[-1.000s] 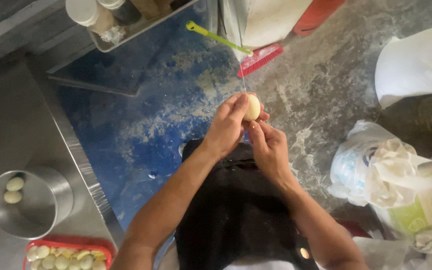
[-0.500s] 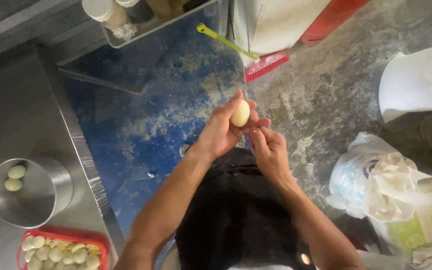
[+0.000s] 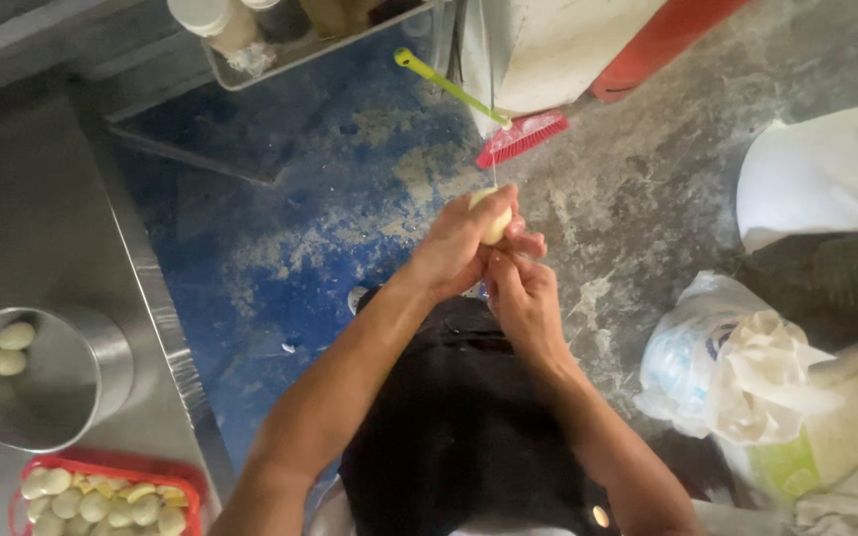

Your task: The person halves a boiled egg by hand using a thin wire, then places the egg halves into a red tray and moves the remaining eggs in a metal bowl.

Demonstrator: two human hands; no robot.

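The pale potato [image 3: 494, 216] sits gripped in the left hand [image 3: 459, 248]; the right hand [image 3: 520, 293] pinches it, so turn it slowly.

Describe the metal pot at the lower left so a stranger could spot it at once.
Start at the grey steel counter along the left edge and follow it toward the bottom. Just above the red plastic basket of pale peeled pieces stands a round shiny steel pot. Unlike the crowded basket, it holds only two pale oval pieces.
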